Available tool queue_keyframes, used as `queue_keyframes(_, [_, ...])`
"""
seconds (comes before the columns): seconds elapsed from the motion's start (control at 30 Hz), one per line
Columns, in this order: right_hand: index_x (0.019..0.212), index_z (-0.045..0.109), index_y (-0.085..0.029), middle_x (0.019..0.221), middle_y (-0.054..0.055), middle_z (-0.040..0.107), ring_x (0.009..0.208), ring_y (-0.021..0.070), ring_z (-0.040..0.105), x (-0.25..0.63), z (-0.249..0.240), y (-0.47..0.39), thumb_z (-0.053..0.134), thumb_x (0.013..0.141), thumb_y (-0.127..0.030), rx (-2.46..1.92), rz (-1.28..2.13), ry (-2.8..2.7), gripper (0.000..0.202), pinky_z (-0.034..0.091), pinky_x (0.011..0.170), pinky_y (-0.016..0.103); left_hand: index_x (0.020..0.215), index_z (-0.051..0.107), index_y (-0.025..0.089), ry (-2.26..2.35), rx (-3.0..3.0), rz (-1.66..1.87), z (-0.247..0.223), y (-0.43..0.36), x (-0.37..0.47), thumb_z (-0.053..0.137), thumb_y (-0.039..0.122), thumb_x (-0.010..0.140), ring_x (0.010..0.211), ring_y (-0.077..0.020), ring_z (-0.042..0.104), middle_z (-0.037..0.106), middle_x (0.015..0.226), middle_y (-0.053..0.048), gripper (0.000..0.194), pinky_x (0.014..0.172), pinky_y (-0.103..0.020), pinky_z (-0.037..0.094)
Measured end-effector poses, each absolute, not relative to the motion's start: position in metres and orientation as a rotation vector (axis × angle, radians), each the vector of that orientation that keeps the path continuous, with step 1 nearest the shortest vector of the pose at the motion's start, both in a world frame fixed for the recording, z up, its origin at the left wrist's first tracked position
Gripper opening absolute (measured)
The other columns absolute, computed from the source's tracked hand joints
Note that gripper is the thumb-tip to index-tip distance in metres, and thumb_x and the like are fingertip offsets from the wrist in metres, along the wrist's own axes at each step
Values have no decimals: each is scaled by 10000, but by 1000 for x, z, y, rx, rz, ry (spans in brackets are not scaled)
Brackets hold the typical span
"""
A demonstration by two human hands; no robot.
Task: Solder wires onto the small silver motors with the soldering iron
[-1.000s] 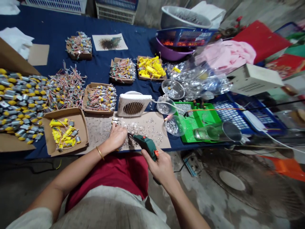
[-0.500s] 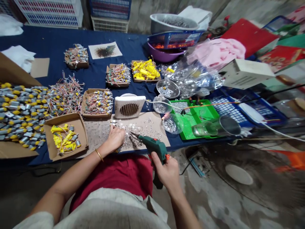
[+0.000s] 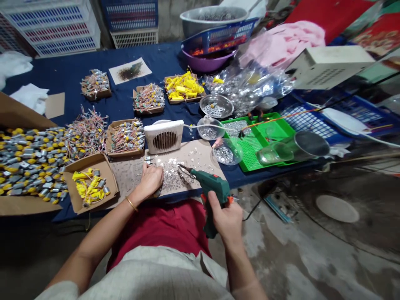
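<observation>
My right hand (image 3: 229, 214) is wrapped round the handle of a green soldering gun (image 3: 212, 183), its tip pointing left over the cardboard sheet (image 3: 200, 158). My left hand (image 3: 151, 179) rests on that sheet with its fingers closed on a small motor (image 3: 147, 159), whose silvery end shows past the fingertips. Something dark pokes out under the palm, too hidden to name. Small shiny metal pieces (image 3: 170, 166) lie scattered between the hand and the gun's tip. Behind them stands a white vented fan unit (image 3: 164, 137).
At left are a carton (image 3: 25, 206) of yellow-ended motors and an open box (image 3: 114, 183) of yellow parts. Wired motors (image 3: 126, 135) fill boxes behind. Clear bowls (image 3: 226, 154) of metal bits and a green tray (image 3: 246, 164) stand at right. A floor fan (image 3: 337, 208) is lower right.
The camera view has shifted slightly. The soldering gun's tip has drawn a little to the right, away from my left hand, which keeps its place on the cardboard.
</observation>
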State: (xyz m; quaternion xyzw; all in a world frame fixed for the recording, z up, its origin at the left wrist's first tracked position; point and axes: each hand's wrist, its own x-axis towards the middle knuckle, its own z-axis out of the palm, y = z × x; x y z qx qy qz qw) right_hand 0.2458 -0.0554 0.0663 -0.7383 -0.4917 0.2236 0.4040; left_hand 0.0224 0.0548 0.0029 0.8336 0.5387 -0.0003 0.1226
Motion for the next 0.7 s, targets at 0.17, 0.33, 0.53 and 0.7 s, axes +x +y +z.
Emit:
queue_keyframes(0.17, [483, 508, -207, 423, 11, 529, 420, 147, 492, 245, 66, -56, 535, 820, -581, -1854, 566, -1247, 504, 396, 472, 261, 884, 632, 126, 1574, 2421, 6, 2, 55, 22, 367, 220, 962, 801, -237, 589, 670, 816, -127, 291, 900, -415, 286])
queue_keyframes(0.33, [491, 541, -200, 438, 22, 544, 442, 163, 518, 244, 66, -56, 523, 825, -594, -1873, 585, -1251, 517, 412, 493, 273, 880, 633, 129, 1567, 2403, 8, 2, 56, 21, 377, 229, 962, 813, -237, 589, 674, 830, -133, 287, 902, -417, 286])
queue_keyframes(0.53, [514, 559, -196, 449, 21, 546, 462, 175, 529, 242, 70, -54, 530, 805, -616, -1876, 528, -1262, 513, 431, 520, 287, 871, 631, 136, 1579, 2399, 25, 4, 55, 20, 365, 223, 965, 785, -223, 586, 671, 796, -115, 295, 897, -409, 285])
queue_keyframes(0.7, [490, 543, -204, 461, 39, 569, 479, 187, 552, 240, 72, -54, 522, 804, -619, -1893, 579, -1260, 521, 445, 536, 292, 861, 627, 139, 1581, 2401, 49, 4, 54, 21, 362, 228, 968, 776, -226, 584, 667, 782, -116, 299, 895, -411, 288])
